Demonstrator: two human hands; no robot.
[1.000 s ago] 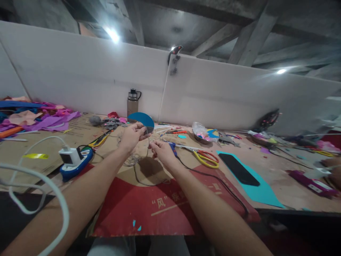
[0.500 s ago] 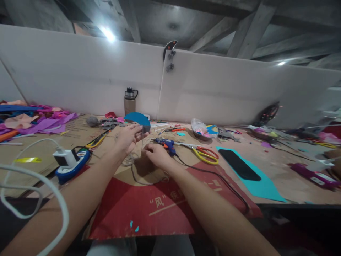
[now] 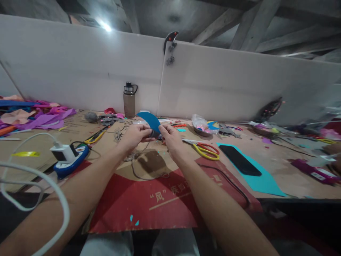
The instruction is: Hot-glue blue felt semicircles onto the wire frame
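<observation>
A blue crescent-shaped piece (image 3: 150, 120), which looks like felt, is held up between my two hands over the cardboard. My left hand (image 3: 138, 137) is closed on its lower left part, with the thumb on the near side. My right hand (image 3: 172, 138) pinches its right end between thumb and fingers. A thin grey cord (image 3: 134, 169) runs down from beside my left fingers and loops onto the cardboard. Scissors (image 3: 206, 150) with red and yellow handles lie right of my right hand. A black cable (image 3: 226, 176) runs out from under my right forearm.
Red-printed cardboard (image 3: 138, 209) covers the near table. At left are a blue power strip (image 3: 70, 165), a white cable (image 3: 60, 199) and felt scraps (image 3: 45, 117). A bottle (image 3: 129, 103) stands by the partition. At right, a black phone (image 3: 239, 160) rests on a turquoise sheet (image 3: 269, 185).
My right hand has moved up from beside the blue glue gun to grip the blue piece's right end. The piece has shifted right and tilted, and my left fingers have closed on it.
</observation>
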